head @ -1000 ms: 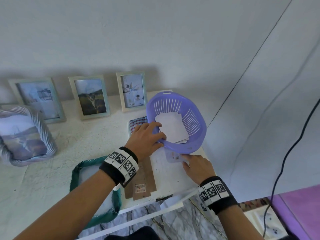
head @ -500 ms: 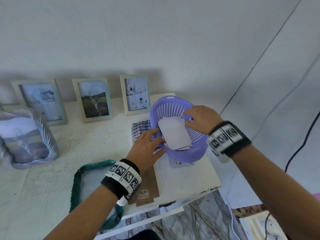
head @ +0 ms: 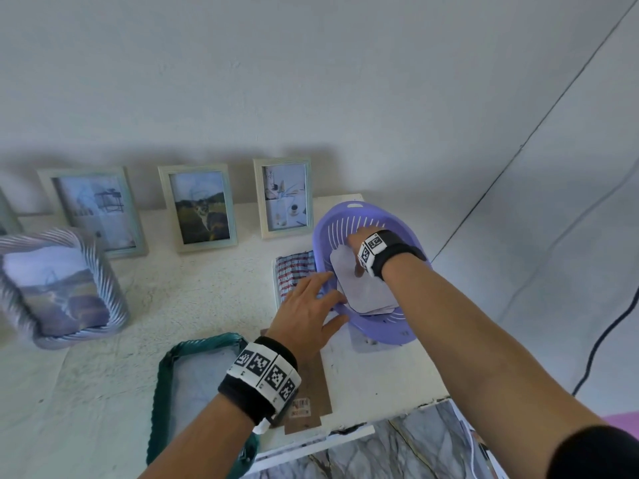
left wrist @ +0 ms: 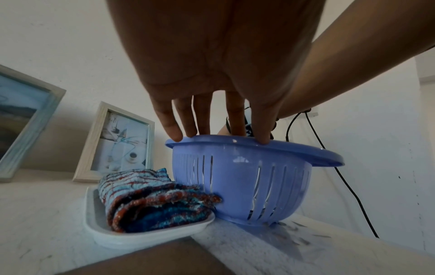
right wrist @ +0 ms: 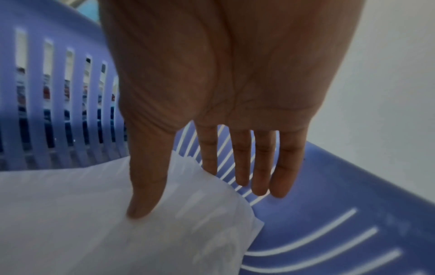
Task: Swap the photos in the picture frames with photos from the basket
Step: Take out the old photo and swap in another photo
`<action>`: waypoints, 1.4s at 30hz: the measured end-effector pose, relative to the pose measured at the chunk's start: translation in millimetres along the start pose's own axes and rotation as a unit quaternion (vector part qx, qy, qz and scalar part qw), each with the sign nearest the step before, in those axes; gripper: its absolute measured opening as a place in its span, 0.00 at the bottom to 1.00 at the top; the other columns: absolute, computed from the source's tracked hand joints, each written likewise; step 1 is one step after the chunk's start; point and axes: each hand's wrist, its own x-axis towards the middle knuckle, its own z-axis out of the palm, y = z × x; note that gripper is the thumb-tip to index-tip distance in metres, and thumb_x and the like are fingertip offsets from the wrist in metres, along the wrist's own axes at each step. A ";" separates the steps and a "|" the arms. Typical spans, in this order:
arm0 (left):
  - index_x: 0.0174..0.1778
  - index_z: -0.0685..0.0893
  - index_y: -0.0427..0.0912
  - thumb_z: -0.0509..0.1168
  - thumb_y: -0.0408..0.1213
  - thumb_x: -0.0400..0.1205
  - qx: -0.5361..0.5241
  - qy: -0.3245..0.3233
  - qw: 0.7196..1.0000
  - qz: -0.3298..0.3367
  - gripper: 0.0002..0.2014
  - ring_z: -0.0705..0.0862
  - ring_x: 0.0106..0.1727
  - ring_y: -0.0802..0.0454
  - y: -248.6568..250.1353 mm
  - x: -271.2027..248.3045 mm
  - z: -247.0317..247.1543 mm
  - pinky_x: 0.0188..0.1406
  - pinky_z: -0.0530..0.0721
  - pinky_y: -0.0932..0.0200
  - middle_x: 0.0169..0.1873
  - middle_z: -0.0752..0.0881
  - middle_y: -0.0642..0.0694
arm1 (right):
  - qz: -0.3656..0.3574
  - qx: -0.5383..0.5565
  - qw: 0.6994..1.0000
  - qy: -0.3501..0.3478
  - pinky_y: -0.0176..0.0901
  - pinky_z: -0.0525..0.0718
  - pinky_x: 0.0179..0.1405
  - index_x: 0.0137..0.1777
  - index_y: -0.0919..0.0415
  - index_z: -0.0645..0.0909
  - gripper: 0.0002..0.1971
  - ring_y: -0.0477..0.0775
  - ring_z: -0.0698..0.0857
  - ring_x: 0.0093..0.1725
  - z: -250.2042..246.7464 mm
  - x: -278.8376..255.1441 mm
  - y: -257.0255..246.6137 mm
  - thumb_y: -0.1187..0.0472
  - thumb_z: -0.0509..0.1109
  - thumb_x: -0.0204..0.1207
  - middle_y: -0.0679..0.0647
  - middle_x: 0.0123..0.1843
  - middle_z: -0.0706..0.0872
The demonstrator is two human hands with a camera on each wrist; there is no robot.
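Note:
A purple slotted basket (head: 390, 326) stands at the table's right end and holds a stack of white, face-down photos (head: 368, 295). My left hand (head: 328, 299) lies with straight fingers on the basket's near rim (left wrist: 235, 141). My right hand (head: 352, 250) reaches down into the basket. Its thumb (right wrist: 141, 202) presses on the top photo (right wrist: 82, 223). The index fingertip is hidden behind that photo's far edge, and the other fingers hang straight. Three framed pictures (head: 202, 207) lean on the wall. A green woven frame (head: 166, 371) lies flat, with a brown backing board (head: 313, 399) beside it.
A folded checked cloth (left wrist: 150, 199) on a white tray (left wrist: 141, 240) touches the basket's left side. A grey woven frame (head: 58, 281) stands at the left. A loose sheet (head: 363, 342) pokes out under the basket. The table edge (head: 380, 420) is close, and a black cable (head: 615, 326) hangs to the right.
My right hand has left the table in front of the basket, gone over the rim and come down onto the photo stack. The left hand has stayed on the rim.

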 end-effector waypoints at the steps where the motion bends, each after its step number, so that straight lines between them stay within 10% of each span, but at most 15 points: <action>1: 0.60 0.86 0.48 0.66 0.52 0.83 0.002 -0.002 1.000 0.001 0.15 0.74 0.74 0.40 0.2 -0.1 -0.5 0.69 0.78 0.36 0.74 0.75 0.42 | 0.003 0.010 1.000 0.001 0.54 0.82 0.62 0.74 0.59 0.72 0.32 0.63 0.80 0.66 1.9 1.9 -0.1 0.50 0.76 0.73 0.60 0.69 0.79; 6: 0.64 0.84 0.49 0.62 0.54 0.84 -0.002 -0.015 1.000 0.002 0.18 0.72 0.75 0.41 0.1 -0.7 -4.0 0.71 0.77 0.38 0.75 0.74 0.43 | 0.047 0.028 0.999 -0.005 0.66 0.70 0.73 0.83 0.57 0.56 0.38 0.69 0.68 0.77 -5.0 5.5 3.5 0.51 0.71 0.78 0.63 0.79 0.69; 12: 0.63 0.86 0.49 0.54 0.59 0.81 -0.016 -0.011 1.000 0.023 0.25 0.76 0.72 0.40 -4.0 -2.5 -9.4 0.65 0.79 0.42 0.73 0.77 0.42 | 0.030 0.025 0.997 0.064 0.55 0.76 0.63 0.66 0.60 0.76 0.15 0.64 0.81 0.62 -15.9 -5.1 22.9 0.65 0.65 0.80 0.60 0.61 0.83; 21: 0.70 0.81 0.52 0.63 0.51 0.84 -0.018 -0.044 0.999 0.004 0.18 0.67 0.78 0.45 0.3 -1.3 -15.4 0.74 0.70 0.46 0.78 0.69 0.46 | 0.044 0.059 0.992 0.108 0.49 0.76 0.46 0.65 0.61 0.75 0.13 0.66 0.84 0.55 -19.9 -26.6 31.6 0.67 0.63 0.82 0.63 0.59 0.82; 29: 0.70 0.81 0.51 0.64 0.48 0.85 -0.037 -0.042 0.998 0.009 0.18 0.69 0.78 0.44 1.3 -1.2 -23.4 0.73 0.71 0.45 0.79 0.68 0.45 | 0.060 0.135 0.981 0.125 0.49 0.76 0.51 0.59 0.57 0.75 0.10 0.64 0.81 0.52 -22.9 -36.2 31.3 0.67 0.61 0.81 0.61 0.56 0.84; 39: 0.67 0.81 0.48 0.68 0.44 0.83 -0.226 0.158 0.959 -0.072 0.17 0.82 0.61 0.60 -12.3 -21.1 -89.3 0.57 0.81 0.66 0.63 0.83 0.52 | -0.044 0.430 0.844 0.317 0.41 0.79 0.41 0.52 0.56 0.82 0.08 0.58 0.83 0.42 -83.2 -121.8 34.4 0.66 0.64 0.80 0.58 0.46 0.86; 42: 0.66 0.82 0.51 0.70 0.39 0.82 -0.300 0.163 0.934 -0.107 0.16 0.86 0.55 0.64 -13.2 -38.3 -112.2 0.52 0.85 0.65 0.58 0.87 0.57 | -0.108 0.517 0.785 0.324 0.53 0.86 0.40 0.51 0.57 0.81 0.05 0.62 0.85 0.41 -89.5 -147.1 5.7 0.66 0.65 0.81 0.58 0.44 0.87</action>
